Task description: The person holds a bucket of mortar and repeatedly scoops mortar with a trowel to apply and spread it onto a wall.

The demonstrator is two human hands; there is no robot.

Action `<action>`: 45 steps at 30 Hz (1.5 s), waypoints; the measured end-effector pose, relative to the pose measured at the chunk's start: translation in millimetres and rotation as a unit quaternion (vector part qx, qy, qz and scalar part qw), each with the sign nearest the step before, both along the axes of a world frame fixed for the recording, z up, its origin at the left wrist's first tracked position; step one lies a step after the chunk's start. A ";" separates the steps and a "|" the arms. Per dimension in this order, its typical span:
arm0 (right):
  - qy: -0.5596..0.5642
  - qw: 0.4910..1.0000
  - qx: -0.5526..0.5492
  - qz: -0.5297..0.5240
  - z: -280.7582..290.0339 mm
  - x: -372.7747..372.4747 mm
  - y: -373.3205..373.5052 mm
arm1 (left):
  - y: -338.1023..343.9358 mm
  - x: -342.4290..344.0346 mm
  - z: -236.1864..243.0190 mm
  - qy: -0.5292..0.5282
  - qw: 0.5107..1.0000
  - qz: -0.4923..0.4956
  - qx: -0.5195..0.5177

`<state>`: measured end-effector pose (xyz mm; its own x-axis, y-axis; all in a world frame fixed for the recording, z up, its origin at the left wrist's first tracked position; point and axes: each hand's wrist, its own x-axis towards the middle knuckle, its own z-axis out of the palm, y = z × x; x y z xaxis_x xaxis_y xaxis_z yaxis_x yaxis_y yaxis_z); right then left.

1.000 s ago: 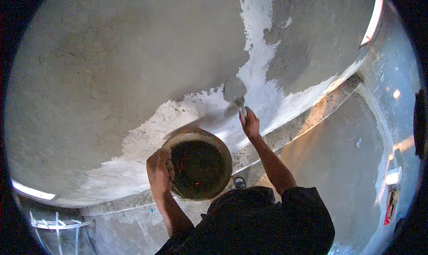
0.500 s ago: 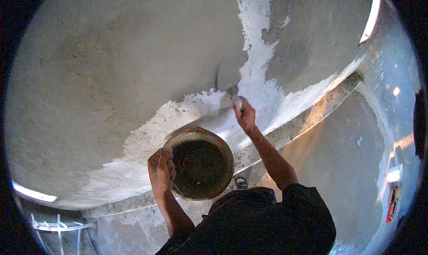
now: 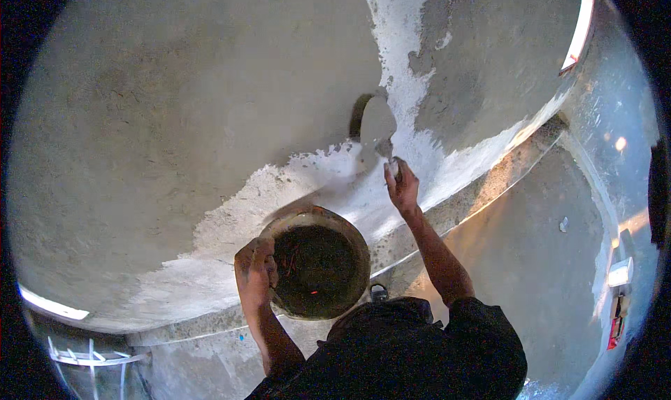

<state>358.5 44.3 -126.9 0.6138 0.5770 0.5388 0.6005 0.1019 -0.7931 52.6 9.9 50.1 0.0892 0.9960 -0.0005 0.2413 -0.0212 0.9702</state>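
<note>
My left hand [image 3: 256, 267] is closed on the rim of a round bucket [image 3: 360, 250], which I hold in front of my body. Its inside is dark, with a few small reddish marks, and I cannot make out how full it is. My right hand [image 3: 402, 184] grips the handle of a trowel [image 3: 378, 124]. The rounded grey blade lies close against the wall, with a dark shadow along its left side; whether it touches is hard to tell. Around the blade, grey plaster on the wall [image 3: 210, 106] meets a bare white strip [image 3: 402, 92].
A concrete ledge [image 3: 461, 208] runs along the foot of the wall. Below left is a white metal frame [image 3: 98, 361]. At the far right sit a white container [image 3: 620, 272] and a red object [image 3: 615, 332]. Bright openings [image 3: 579, 29] show at the edges.
My right hand has moved to the right and slightly down with the trowel. Its blade, seen as a thin dark edge before, now shows its broad face. The bucket has shifted slightly right and down.
</note>
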 end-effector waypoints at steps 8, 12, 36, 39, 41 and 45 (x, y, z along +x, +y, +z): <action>-0.033 0.999 0.012 -0.018 -52.1 13.3 12.3 | 4.9 4.2 -6.8 -0.023 1.000 -0.017 -0.005; -0.135 0.990 0.038 -0.032 -59.6 2.5 -17.7 | 4.8 4.3 -6.1 -0.029 0.998 0.048 0.015; 0.002 0.997 -0.015 0.074 -27.5 -15.7 -19.5 | 5.5 -3.2 -10.9 0.101 0.983 0.051 0.143; 0.004 1.000 0.009 0.014 -27.7 0.7 -14.3 | 12.4 -13.5 -15.0 0.090 0.995 -0.015 0.048; -0.010 0.999 -0.008 -0.038 -32.3 2.5 -0.8 | 16.2 -18.2 -27.9 0.124 0.985 -0.041 0.117; 0.013 0.999 -0.033 -0.029 -47.9 2.0 28.8 | 23.3 -18.2 -45.3 0.052 0.984 -0.003 0.170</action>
<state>360.5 73.1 -174.8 0.6607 0.5736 0.4842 0.5828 0.0144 -0.8125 34.4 33.1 4.7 0.1113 0.9396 0.3237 0.3380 -0.3421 0.8768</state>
